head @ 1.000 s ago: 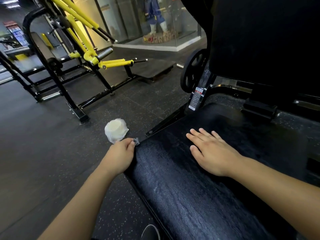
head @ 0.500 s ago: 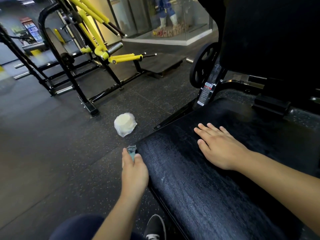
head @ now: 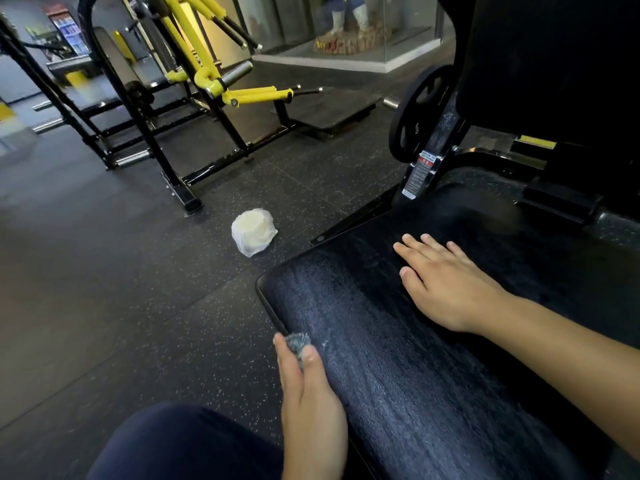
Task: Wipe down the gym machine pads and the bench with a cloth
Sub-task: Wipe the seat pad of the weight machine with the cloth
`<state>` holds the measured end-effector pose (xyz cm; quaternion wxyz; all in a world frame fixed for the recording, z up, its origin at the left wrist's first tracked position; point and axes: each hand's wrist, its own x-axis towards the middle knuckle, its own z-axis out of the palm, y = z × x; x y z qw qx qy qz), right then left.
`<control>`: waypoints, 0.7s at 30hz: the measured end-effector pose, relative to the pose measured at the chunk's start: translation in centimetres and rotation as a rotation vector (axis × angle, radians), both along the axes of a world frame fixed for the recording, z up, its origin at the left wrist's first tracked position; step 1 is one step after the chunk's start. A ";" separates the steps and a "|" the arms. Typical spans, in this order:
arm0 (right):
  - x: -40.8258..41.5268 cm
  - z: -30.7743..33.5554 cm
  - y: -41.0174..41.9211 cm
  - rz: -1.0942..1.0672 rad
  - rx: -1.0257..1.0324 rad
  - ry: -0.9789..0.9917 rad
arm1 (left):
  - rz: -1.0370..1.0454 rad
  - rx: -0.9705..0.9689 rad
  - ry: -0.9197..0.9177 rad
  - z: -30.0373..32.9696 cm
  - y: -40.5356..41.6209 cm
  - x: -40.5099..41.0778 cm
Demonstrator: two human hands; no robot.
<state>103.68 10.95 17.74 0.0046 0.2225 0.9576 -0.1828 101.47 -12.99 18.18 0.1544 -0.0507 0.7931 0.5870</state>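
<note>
L hand (head: 309,389) pinched a small grey cloth (head: 297,342) at the table (head: 398,375) pad's near-left edge. R hand (head: 446,289) lay flat on it, fingers straight, w/ no grip on anything.

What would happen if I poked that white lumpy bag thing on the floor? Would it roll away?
The white crinkled plastic bundle probably would not roll far: it sits flattish on the speckled black rubber floor, with a loose pointed tail of wrap. It looks light for its size, so a poke would likely just scoot it. The thin wrap seems floppy, though what is inside cannot be told.
</note>
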 end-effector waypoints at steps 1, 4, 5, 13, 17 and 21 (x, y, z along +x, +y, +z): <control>0.0 0.0 0.0 0.001 0.000 -0.002 | 0.000 0.018 0.021 0.0 0.2 -1.0; 0.1 0.0 -0.1 0.004 0.004 -0.004 | 0.045 0.115 0.037 -0.6 0.6 -4.0; 0.1 0.1 -0.1 0.004 0.005 -0.006 | 0.058 0.140 0.026 -0.9 0.7 -5.1; 0.0 0.2 0.1 0.001 -0.006 -0.022 | 0.013 0.141 0.001 -1.9 -0.2 -4.2; 0.0 0.5 -0.6 0.013 -0.028 -0.024 | -0.023 0.105 0.020 -1.9 -1.5 1.7; 0.3 0.7 -1.9 0.065 -0.033 -0.003 | 0.023 0.163 0.039 -1.6 -1.6 2.5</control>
